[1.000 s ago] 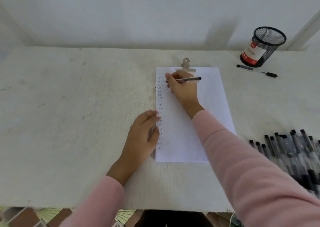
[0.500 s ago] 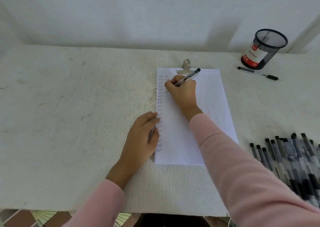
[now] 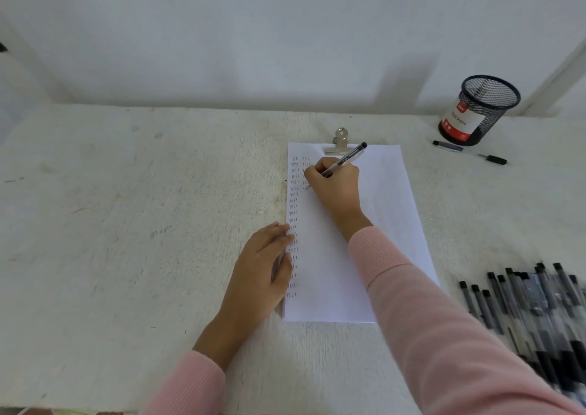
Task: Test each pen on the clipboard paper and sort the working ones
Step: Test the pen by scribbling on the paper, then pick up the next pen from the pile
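Head view, left to right: a rough, off-white table top (image 3: 126, 224) carries everything. The left hand (image 3: 263, 265), coming out of a ribbed pink sleeve (image 3: 196, 383), lies palm down with its fingers straight and close together. Their tips press the left edge of a white rectangular sheet of paper (image 3: 390, 211). A column of small ink marks runs down that edge, with a shorter column beside it near the top. A silver metal clip (image 3: 340, 143) grips the sheet at its top edge. The right hand (image 3: 336, 186) is curled round a slim, clear-barrelled pen (image 3: 348, 157) with a dark end and pinches it low. The tip meets the paper by the short column, and the barrel tilts up toward the clip. At the back right stands an upright black wire-mesh cup (image 3: 482, 110) with a red and white label. A loose pen (image 3: 469, 153) lies just in front of it. Nearer, at the right edge, lies a blurred pile of dark capped pens (image 3: 532, 307).
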